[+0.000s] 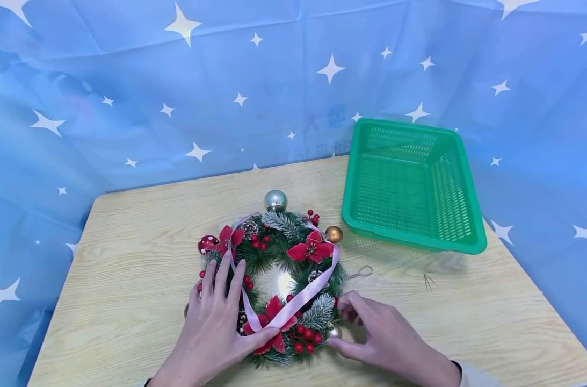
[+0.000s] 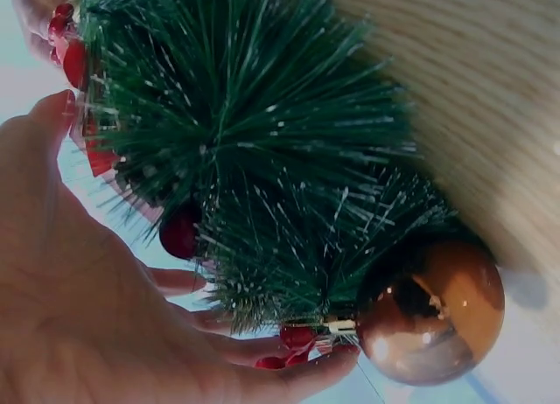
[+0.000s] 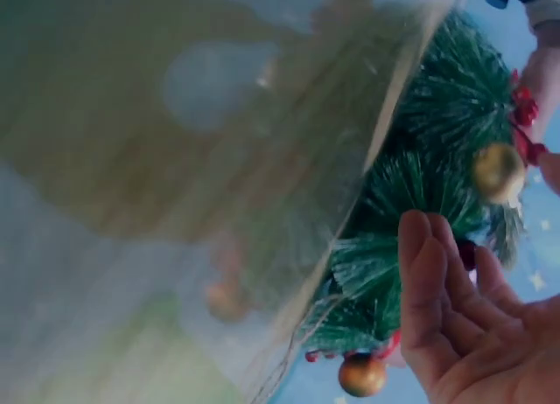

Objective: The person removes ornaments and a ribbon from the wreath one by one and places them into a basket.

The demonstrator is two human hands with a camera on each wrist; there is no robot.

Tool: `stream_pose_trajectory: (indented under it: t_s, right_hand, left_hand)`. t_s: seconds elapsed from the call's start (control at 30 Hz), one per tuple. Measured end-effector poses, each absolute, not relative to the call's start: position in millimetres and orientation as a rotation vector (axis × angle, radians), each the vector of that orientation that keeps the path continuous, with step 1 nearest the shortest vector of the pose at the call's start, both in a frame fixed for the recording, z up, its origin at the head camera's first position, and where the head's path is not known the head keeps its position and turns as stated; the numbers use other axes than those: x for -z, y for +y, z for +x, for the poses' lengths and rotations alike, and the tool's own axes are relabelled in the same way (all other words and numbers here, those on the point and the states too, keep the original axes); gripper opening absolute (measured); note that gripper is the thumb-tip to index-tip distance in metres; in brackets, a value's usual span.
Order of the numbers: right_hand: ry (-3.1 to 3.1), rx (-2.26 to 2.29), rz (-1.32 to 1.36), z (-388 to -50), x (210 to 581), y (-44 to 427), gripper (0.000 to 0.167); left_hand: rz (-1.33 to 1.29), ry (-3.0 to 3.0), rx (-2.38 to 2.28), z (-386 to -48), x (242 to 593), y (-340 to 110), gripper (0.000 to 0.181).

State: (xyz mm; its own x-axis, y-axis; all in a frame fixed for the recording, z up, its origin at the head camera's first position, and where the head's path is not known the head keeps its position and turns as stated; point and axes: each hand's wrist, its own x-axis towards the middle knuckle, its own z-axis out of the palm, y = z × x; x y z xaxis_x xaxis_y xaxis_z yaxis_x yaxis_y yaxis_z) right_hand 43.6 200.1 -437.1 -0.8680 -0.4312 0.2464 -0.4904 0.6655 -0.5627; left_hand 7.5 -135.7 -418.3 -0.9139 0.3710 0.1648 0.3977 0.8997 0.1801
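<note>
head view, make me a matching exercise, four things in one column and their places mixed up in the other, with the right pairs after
1. ribbon
2. right hand
3. basket
4. left hand

A. apart from the wreath, beyond its far right
B. fingers spread over its left side
C. draped across it
D. by its near right edge

Pairs: 1-C, 2-D, 3-A, 4-B

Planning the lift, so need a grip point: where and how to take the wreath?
Probably the wreath is best pinched by its foliage at left and right, coming from above. It lies flat on the table, and its open centre leaves room inside the ring. Avoid the silver bauble and gold bauble jutting outward, and the loosely draped ribbon.
</note>
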Motion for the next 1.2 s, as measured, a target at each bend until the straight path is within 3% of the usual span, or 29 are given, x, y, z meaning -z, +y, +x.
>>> stream_pose_trajectory:
  t_s: [0.6,1.0,1.2]
  right_hand:
    - [-2.546,-1.004,0.936,40.3,447.6,197.2,0.036]
    - [-2.501,-1.134,0.867,36.5,443.3,204.2,0.042]
    - [-2.500,-1.164,0.848,33.7,436.2,205.9,0.033]
  left_hand:
    - [-0.567,-2.910,0.282,14.9,425.6,-126.7,0.131]
    - [-0.634,-2.901,0.265,10.7,428.0,-130.5,0.122]
    - [-0.665,-2.861,0.286,10.0,430.3,-133.5,0.125]
